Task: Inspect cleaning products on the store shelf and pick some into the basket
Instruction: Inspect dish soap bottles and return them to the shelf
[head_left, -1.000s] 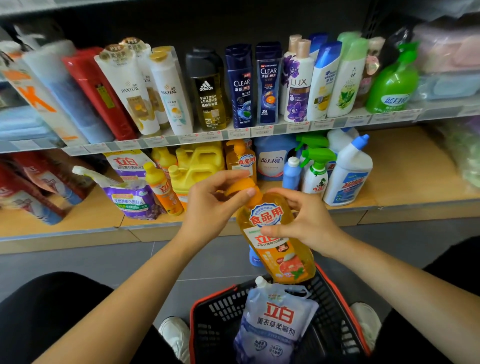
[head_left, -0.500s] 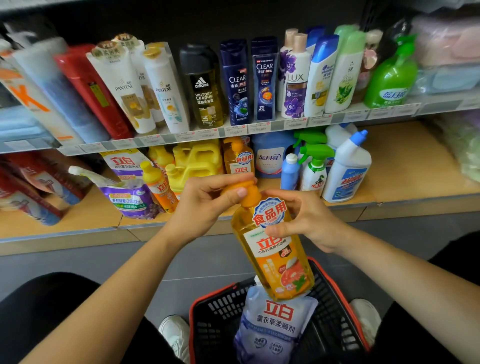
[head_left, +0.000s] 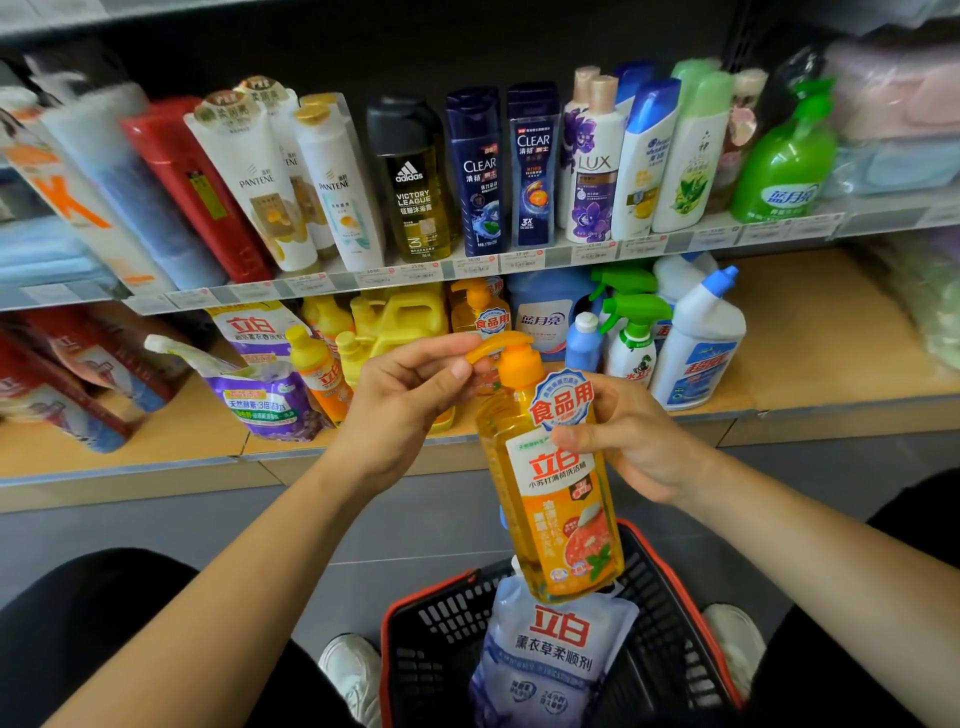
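My right hand grips the bottle mid-frame, label facing me for reading; my left hand pinches the pump spout, probably testing it, above the basket at bottom centre.

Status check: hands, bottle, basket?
Left hand pinches pump; right hand grips bottle. Bottle held over basket, not in. Pouch in basket beneath it.

Head view — forward and down, close over shelf and basket.
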